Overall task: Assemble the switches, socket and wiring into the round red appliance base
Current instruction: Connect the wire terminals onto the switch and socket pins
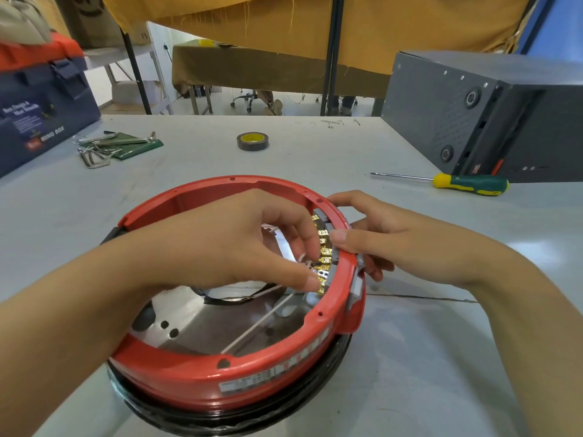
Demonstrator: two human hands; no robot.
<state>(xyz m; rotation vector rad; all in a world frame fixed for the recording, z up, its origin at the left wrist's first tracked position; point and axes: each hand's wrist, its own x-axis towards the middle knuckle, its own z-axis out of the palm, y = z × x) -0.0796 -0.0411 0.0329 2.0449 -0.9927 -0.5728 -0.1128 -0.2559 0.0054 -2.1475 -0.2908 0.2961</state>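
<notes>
At the far left of the grey bench (410,357) stands a blue toolbox (41,121), and just to its right lies a loose bunch of hex keys (107,146) on a green card. Near the middle front sits the round red base (252,370), open side up on a black ring, with a shiny metal plate (195,320) as its floor and thin white wires (262,320) running across it toward the right wall. The left hand (233,244) reaches down inside the base, its fingers curled and its thumb and fingertips pinching a small connector on a white wire against the row of brass terminals (323,247) on the grey switch block (332,257) set in the right wall. The right hand (388,244) grips that wall from outside, thumb pressed on the rim over the block and fingers curled round behind it, steadying it. Beyond the base lies a roll of tape (252,141); further right are a screwdriver (457,182) and a dark grey case (492,121). The terminals sit close together, so the connector could slip onto the wrong tab or go on only partway. Pushing too hard could bend a tab or force the block back out of its slot if the outside hand slackens. The slack wires could also snag under the fingers.
</notes>
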